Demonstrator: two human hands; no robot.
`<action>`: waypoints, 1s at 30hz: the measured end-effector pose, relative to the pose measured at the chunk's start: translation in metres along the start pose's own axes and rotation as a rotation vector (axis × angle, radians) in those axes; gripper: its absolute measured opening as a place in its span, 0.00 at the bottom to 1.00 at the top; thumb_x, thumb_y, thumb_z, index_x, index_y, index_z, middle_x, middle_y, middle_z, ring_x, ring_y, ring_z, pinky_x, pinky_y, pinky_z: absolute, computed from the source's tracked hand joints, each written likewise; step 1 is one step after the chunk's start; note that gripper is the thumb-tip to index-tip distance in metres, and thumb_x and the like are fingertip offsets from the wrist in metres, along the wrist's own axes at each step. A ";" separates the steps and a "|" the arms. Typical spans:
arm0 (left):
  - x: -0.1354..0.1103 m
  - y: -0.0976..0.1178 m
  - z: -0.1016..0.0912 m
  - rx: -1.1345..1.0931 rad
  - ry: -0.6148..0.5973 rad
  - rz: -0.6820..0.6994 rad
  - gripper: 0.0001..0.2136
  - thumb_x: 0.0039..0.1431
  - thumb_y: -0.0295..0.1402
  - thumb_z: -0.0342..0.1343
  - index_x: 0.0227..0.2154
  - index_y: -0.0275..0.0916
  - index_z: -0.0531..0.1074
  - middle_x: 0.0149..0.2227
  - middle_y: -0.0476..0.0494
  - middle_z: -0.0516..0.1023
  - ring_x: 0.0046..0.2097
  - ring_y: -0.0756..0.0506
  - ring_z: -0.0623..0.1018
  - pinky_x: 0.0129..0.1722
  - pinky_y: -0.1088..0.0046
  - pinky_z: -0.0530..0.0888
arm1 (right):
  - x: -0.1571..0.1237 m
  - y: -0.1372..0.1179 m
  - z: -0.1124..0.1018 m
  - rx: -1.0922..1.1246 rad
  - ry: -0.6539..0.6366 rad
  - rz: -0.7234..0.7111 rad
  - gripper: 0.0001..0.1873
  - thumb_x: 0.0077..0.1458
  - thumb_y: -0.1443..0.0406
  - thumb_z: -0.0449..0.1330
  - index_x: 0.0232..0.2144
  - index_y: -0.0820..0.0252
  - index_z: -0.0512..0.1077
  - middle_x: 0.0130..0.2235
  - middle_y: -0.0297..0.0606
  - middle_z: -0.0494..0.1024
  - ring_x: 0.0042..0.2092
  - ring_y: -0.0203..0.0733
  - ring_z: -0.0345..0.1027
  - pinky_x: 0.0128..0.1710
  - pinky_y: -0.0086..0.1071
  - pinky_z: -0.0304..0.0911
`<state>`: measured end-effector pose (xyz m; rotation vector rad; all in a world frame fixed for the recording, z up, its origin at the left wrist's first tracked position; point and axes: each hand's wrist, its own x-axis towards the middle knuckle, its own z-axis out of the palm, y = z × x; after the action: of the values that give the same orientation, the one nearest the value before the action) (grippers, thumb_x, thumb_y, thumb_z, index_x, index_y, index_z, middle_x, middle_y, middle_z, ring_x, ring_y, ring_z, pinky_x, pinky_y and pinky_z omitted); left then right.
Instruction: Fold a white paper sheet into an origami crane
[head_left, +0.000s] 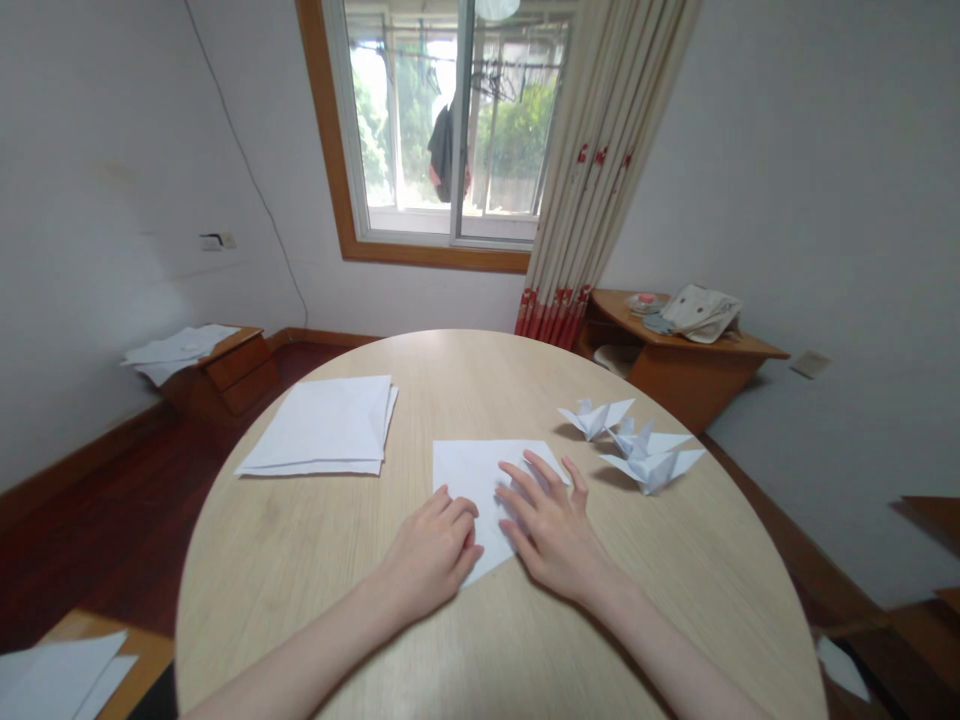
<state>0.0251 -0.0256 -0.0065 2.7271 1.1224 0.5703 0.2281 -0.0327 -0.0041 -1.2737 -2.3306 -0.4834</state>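
Note:
A folded sheet of white paper [469,468] lies on the round table in front of me, its lower edge slanting. My left hand [439,545] is at the paper's left side, fingers curled in and closed on its edge; the fingertips are partly hidden. Over the right part of the sheet, my right hand [551,520] is open, its fingers spread and touching or just above the paper. Beyond that hand stand several folded paper cranes [651,462], with another paper crane [595,418] slightly farther back.
A stack of white paper [326,425] lies on the left of the round wooden table [315,580]. Low cabinets stand past it: one left cabinet [240,372] with papers, one right cabinet [697,365] with a bag [705,312]. More sheets [64,680] lie at lower left.

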 end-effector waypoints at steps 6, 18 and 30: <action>0.000 -0.001 -0.004 -0.047 -0.055 -0.022 0.04 0.58 0.30 0.57 0.31 0.38 0.66 0.42 0.44 0.74 0.46 0.42 0.72 0.53 0.58 0.69 | -0.001 0.000 0.000 0.016 -0.041 0.011 0.11 0.59 0.61 0.55 0.43 0.54 0.72 0.57 0.39 0.69 0.64 0.51 0.45 0.62 0.52 0.27; -0.001 -0.007 -0.007 -0.104 -0.133 0.054 0.09 0.61 0.32 0.57 0.43 0.38 0.68 0.56 0.40 0.69 0.58 0.40 0.68 0.61 0.58 0.61 | 0.000 -0.001 0.000 0.057 -0.033 0.002 0.06 0.58 0.65 0.55 0.37 0.54 0.71 0.56 0.38 0.70 0.63 0.51 0.47 0.62 0.53 0.29; -0.004 -0.011 -0.012 -0.066 -0.224 0.148 0.17 0.63 0.37 0.54 0.54 0.48 0.69 0.61 0.40 0.64 0.61 0.35 0.64 0.56 0.55 0.67 | -0.003 0.002 0.007 0.019 -0.027 -0.025 0.09 0.51 0.71 0.58 0.35 0.55 0.71 0.52 0.42 0.67 0.63 0.50 0.44 0.62 0.53 0.30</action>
<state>0.0106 -0.0214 0.0006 2.7481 0.8403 0.3021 0.2293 -0.0300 -0.0114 -1.2513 -2.3705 -0.4541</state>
